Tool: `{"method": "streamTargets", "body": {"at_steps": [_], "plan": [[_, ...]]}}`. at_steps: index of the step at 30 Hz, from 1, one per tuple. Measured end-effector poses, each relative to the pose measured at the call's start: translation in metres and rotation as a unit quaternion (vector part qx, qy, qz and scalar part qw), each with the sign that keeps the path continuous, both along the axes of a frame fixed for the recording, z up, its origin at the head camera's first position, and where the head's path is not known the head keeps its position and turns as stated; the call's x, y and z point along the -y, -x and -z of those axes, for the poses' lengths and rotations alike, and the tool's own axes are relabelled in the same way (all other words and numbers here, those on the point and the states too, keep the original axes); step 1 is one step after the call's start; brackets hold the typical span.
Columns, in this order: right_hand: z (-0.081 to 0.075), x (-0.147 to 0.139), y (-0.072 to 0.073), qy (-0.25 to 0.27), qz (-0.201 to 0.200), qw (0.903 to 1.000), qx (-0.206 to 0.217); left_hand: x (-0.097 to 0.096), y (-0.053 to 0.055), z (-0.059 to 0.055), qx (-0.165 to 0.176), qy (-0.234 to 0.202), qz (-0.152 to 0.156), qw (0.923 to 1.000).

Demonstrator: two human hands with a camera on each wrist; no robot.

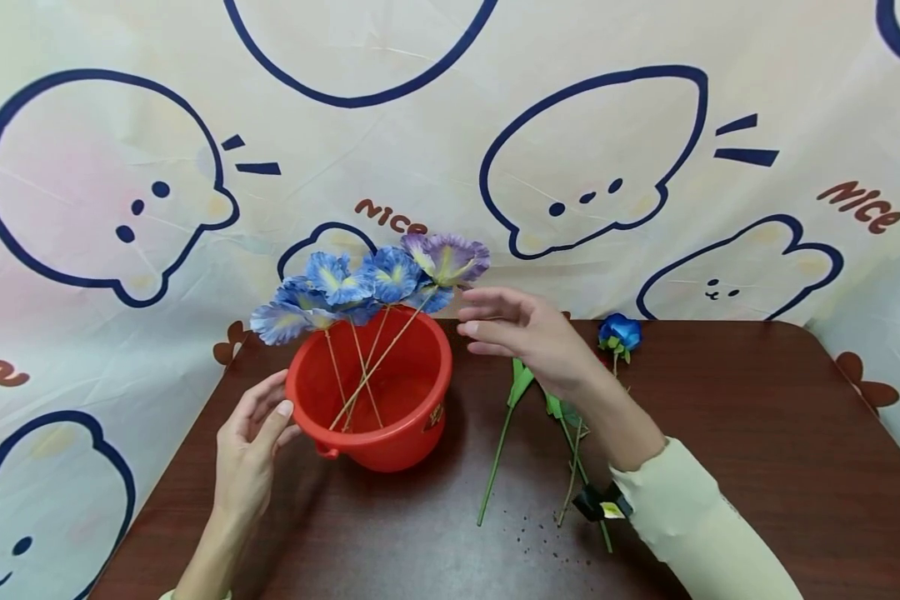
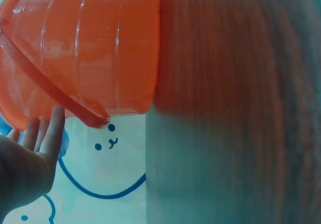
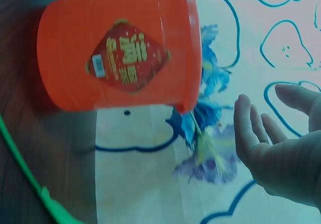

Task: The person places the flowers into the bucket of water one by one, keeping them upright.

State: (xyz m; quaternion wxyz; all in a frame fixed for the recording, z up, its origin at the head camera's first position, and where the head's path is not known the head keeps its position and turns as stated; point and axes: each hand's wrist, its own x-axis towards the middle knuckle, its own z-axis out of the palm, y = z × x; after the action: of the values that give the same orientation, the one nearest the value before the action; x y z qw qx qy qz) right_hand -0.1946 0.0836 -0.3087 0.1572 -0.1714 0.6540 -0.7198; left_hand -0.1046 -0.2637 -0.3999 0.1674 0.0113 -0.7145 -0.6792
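Note:
A red plastic bucket [image 1: 401, 450] stands on the table, with several blue artificial flowers [image 1: 337, 279] and a purple one [image 1: 450, 258] leaning in it. Their thin stems cross inside, and the blooms hang over the far left rim. My left hand [image 1: 249, 446] is at the bucket's left side, its fingers extended along the outside by the rim; in the left wrist view the fingers [image 2: 52, 133] look straight beside the bucket's handle [image 2: 45, 83]. To the right of the purple bloom, my right hand [image 1: 532, 337] is held in the air with loose fingers and nothing in it.
Right of the bucket lie green stems [image 1: 498, 467] with leaves and a blue rose [image 1: 619, 333], partly behind the right forearm. Dark crumbs [image 1: 543, 537] are scattered near the stem ends. A cartoon-printed cloth [image 1: 420, 150] hangs behind the brown table [image 1: 765, 450].

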Motion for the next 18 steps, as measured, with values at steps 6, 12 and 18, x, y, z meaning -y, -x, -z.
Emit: {"method": "streamTargets", "body": {"at_steps": [6, 12, 18], "plan": [[0.008, -0.028, -0.003, -0.008, 0.028, 0.9995, 0.009, 0.000, 0.000, 0.000, 0.001, 0.000, 0.004, 1.0000], [0.021, -0.056, -0.006, -0.009, 0.063, 0.9976, 0.029, 0.000, 0.000, 0.000, 0.005, 0.002, -0.003, 1.0000], [0.033, -0.090, -0.009, -0.013, 0.100, 0.9945, 0.029, 0.001, 0.001, 0.000, -0.002, -0.001, 0.007, 1.0000]]}}
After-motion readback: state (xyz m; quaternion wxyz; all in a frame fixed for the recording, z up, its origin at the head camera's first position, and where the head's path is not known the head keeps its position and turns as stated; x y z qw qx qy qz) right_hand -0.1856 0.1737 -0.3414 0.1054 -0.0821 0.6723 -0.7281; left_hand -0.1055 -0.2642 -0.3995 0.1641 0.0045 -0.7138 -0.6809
